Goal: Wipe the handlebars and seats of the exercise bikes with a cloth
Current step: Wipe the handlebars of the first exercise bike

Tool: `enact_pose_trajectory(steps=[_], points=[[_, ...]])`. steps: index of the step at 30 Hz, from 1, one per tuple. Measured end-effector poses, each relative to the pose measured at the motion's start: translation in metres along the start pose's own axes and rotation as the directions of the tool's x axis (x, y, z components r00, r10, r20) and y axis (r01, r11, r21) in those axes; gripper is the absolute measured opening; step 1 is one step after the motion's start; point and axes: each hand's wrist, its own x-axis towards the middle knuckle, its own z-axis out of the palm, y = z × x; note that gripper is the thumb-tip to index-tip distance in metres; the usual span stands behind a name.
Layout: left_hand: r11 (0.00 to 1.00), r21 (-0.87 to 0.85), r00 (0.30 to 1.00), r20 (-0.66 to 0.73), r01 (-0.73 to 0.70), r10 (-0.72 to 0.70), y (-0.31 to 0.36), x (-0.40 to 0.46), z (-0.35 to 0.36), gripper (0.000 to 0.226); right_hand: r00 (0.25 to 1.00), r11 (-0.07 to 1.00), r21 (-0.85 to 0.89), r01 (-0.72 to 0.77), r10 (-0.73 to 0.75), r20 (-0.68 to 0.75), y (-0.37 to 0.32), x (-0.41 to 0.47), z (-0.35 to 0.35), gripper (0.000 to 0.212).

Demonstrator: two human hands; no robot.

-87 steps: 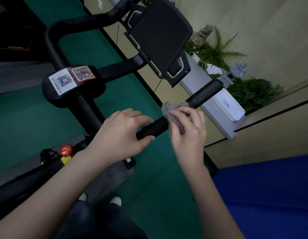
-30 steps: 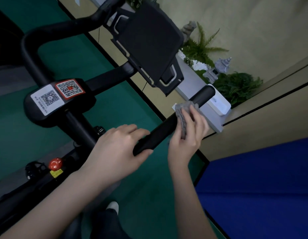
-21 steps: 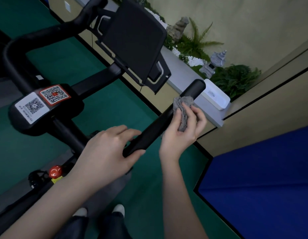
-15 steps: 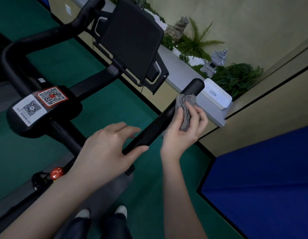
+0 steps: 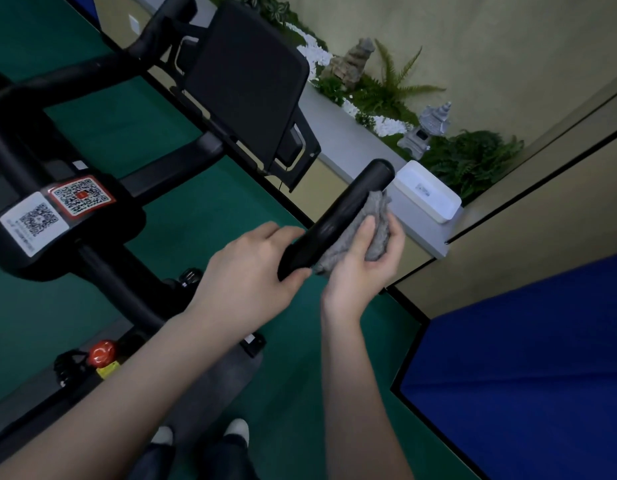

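left hand [image 5: 246,268] is gripping the handlebar [image 5: 338,216] | right hand [image 5: 362,265] is cupping the cloth [image 5: 371,220] against it, seemingly from underneath

green floor [image 5: 210,216], beige wall [image 5: 508,46], planter ledge [image 5: 338,140]

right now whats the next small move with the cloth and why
Probably slide the right hand and grey cloth up toward the handlebar grip tip: the cloth sits under mid-grip, the rounded end is bare, and the left hand steadies the base.

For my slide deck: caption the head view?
Right hand wipes handlebar with grey cloth; left hand steadies it.
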Motion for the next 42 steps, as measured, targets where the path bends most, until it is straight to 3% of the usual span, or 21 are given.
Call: enact_pose_trajectory(steps=[4,9,16,21,26,35,39,42], points=[[1.0,0.015,1.0,-0.022,0.012,-0.011,-0.001,0.002,0.003,0.044,0.973,0.964,0.132,-0.232,0.226,0.054,0.008,-0.01,-0.002,0.019],[1.0,0.003,0.999,-0.025,0.023,-0.023,-0.001,0.002,0.003,0.042,0.894,0.851,0.284,-0.442,0.392,0.216,0.007,0.019,-0.001,0.022],[0.998,-0.03,0.998,-0.028,0.052,-0.053,0.001,0.001,0.005,0.041,0.708,0.696,0.24,-0.676,0.524,0.474,0.016,0.018,-0.013,0.029],[0.997,-0.009,0.997,-0.008,0.072,-0.072,0.001,0.002,0.004,0.041,0.604,0.681,0.124,-0.722,0.532,0.593,0.013,0.038,-0.012,0.025],[0.996,-0.004,0.996,0.023,0.089,-0.089,0.002,0.002,0.003,0.041,0.624,0.77,0.02,-0.638,0.502,0.599,0.02,0.041,-0.024,0.026],[0.995,-0.009,0.995,0.012,0.104,-0.104,0.003,0.001,0.003,0.042,0.541,0.681,0.007,-0.732,0.575,0.613,0.023,0.06,-0.012,0.032],[0.994,-0.026,0.995,0.024,0.102,-0.102,0.002,0.004,0.003,0.045,0.506,0.69,-0.063,-0.721,0.586,0.633,0.025,0.049,-0.022,0.036],[0.994,-0.067,0.996,0.031,0.088,-0.086,0.003,0.009,0.004,0.049,0.594,0.744,-0.043,-0.667,0.566,0.571,0.016,0.052,-0.019,0.029]])
